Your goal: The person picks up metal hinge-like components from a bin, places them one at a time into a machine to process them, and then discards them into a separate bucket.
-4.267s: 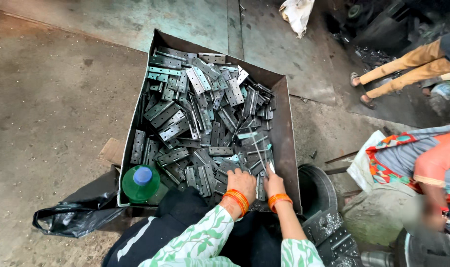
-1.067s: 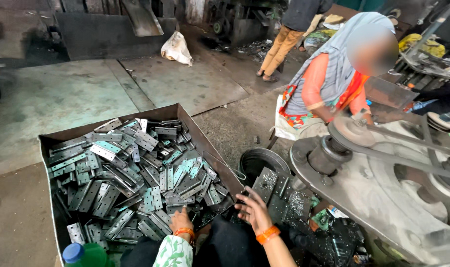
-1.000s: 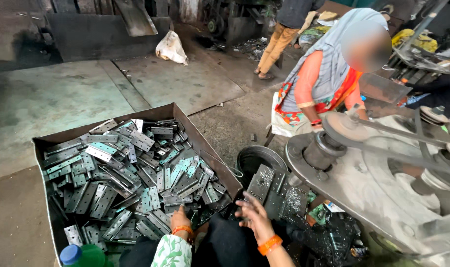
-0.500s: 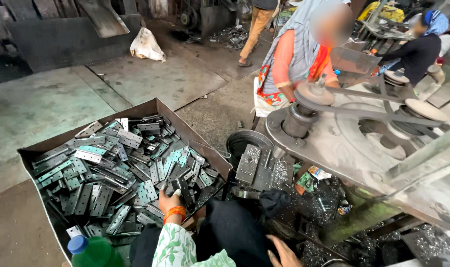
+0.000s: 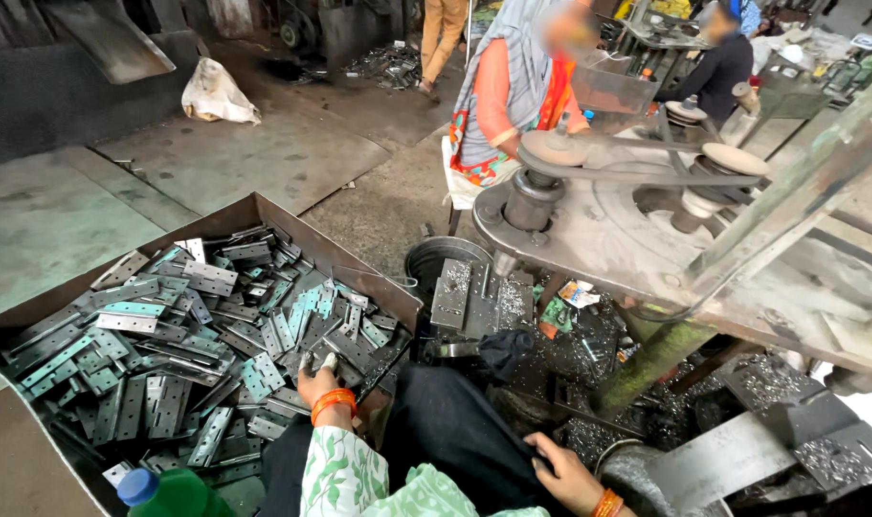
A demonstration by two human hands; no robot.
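My left hand [image 5: 319,385], with orange bangles at the wrist, reaches into a large open metal box [image 5: 355,271] heaped with flat grey and greenish hinge plates [image 5: 182,335]. Its fingers are curled down among the plates at the box's near right corner, and the fingertips are hidden. My right hand [image 5: 562,471], also with an orange bangle, rests on the dark cloth [image 5: 455,431] over my knee and holds nothing. A stack of hinge plates [image 5: 452,292] lies on the machine bed just right of the box.
A belt-driven press machine [image 5: 647,220] with pulleys stands to the right, with metal chips under it. A person in orange and grey sits behind it, others farther back. A green bottle with a blue cap [image 5: 168,493] is at bottom left, a white sack [image 5: 216,93] on the floor.
The view has swung right from the box toward the machine. My right hand has dropped from the machine bed down to my knee. My left hand stays in the box.
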